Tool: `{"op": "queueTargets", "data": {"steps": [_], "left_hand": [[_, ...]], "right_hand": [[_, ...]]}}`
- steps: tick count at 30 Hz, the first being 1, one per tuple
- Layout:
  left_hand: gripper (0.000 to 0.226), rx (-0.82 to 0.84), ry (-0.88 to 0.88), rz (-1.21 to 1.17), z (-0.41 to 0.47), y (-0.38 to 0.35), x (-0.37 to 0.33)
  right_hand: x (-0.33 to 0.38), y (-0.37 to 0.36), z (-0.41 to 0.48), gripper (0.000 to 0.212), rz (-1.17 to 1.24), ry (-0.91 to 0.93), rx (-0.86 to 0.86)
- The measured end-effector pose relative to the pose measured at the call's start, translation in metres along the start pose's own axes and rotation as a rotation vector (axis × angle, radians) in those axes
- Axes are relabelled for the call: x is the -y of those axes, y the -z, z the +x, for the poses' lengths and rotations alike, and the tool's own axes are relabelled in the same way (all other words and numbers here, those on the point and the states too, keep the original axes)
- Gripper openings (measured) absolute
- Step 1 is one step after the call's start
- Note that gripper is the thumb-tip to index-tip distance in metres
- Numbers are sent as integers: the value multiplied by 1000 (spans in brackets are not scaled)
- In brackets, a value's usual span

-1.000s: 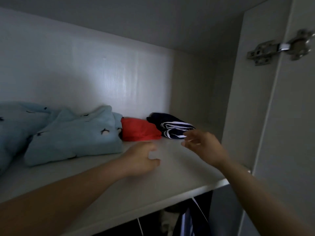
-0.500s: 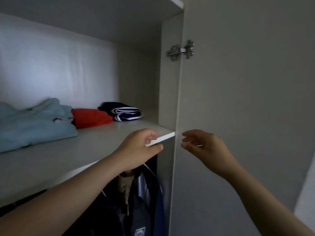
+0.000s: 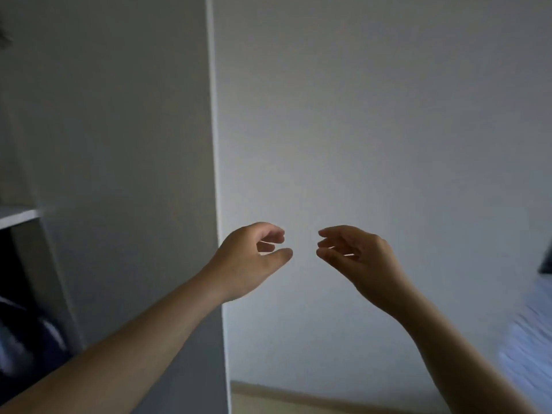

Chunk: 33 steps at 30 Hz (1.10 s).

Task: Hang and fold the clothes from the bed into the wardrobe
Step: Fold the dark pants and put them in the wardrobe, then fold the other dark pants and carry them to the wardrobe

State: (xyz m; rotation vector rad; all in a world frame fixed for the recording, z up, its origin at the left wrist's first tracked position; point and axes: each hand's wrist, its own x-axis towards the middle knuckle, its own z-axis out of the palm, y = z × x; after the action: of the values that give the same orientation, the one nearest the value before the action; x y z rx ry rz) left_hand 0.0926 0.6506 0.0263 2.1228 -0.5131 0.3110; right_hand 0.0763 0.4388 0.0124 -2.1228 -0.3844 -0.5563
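Clothes [image 3: 27,333]: head view, and dark garments show low at the far left, inside the wardrobe under the shelf [image 3: 18,215]. They're blurred, so no telling which pieces.
Wardrobe door [image 3: 119,144]: big grey panel filling the left half, its pale edge running top to bottom down the middle.
Wall [image 3: 388,115]: plain white, taking the right half, with a strip of floor [image 3: 298,401] at the bottom.
Bed [image 3: 528,339]: a smear of pale blue striped fabric at the right edge, which I judge to be the bed. Whether clothes lie on it, I cannot tell.
Left hand [image 3: 251,261]: up in front of the wall, just beside the door's edge, fingers loosely curled, thumb out, nothing in it.
Right hand [image 3: 358,258]: level with the left, near but apart, fingertips pointing toward it, loosely curled, empty too.
Step in hand: between garments, by my reading. Both hands are free and the gaze is off the shelf, toward the bed side.
Next move: calls for a turn to the bed, picking one garment, and deciding fold or hanger before heading for the wardrobe.
Watch for: the door standing close by the left forearm, easy to knock on the swing.
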Motion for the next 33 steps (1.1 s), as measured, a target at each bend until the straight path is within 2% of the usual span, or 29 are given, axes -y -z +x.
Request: {"op": "queueTargets", "data": {"steps": [4, 11, 15, 22, 26, 33], "left_hand": [[37, 191, -83, -73, 26, -95, -44], [37, 577, -387, -219, 54, -284, -150], [40, 784, -541, -347, 53, -365, -200], [38, 1096, -736, -455, 8, -486, -285], [37, 1187, -823, -465, -32, -542, -330], [39, 1284, -862, -504, -115, -641, -415]], "right_hand": [[-49, 89, -49, 27, -131, -143, -153], [-100, 236, -161, 31, -468, -425, -432], [-107, 289, -218, 35, -617, -576, -578], [-105, 352, -328, 35, -734, -800, -799], [-105, 386, -389, 31, -758, -879, -918], [-115, 471, -494, 32, -790, -935, -966]]}}
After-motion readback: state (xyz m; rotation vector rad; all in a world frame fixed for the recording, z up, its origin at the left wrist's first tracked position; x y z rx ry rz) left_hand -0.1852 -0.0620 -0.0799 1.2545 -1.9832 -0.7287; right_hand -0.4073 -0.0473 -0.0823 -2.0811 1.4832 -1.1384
